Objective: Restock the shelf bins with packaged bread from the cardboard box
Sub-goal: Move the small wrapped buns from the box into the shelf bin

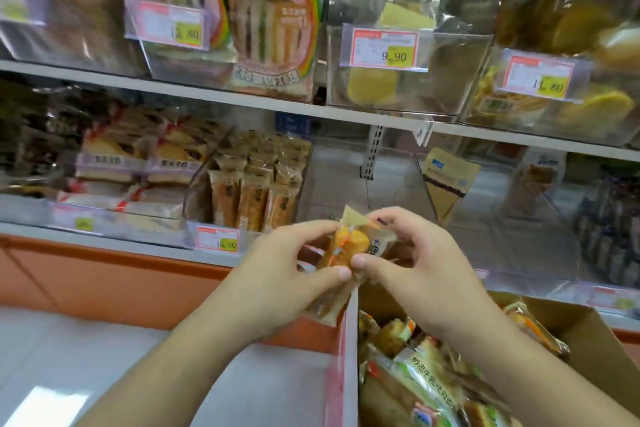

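Observation:
Both hands hold one small clear-wrapped bread packet (348, 246) in front of the lower shelf. My left hand (287, 263) pinches its left side between thumb and fingers. My right hand (412, 253) pinches its right side the same way. Below the hands at the lower right, the cardboard box (588, 333) stands open with several bread packets (415, 385) inside. Straight behind the held packet is a clear shelf bin (360, 180) that looks nearly bare.
Clear bins with price tags line two shelves. A bin of small brown pastry packets (256, 194) sits left of the bare one, and a bin holding a tan pouch (450, 177) sits right. Rainbow sandwich packs (273, 31) fill the upper shelf. An orange plinth (104, 281) runs below.

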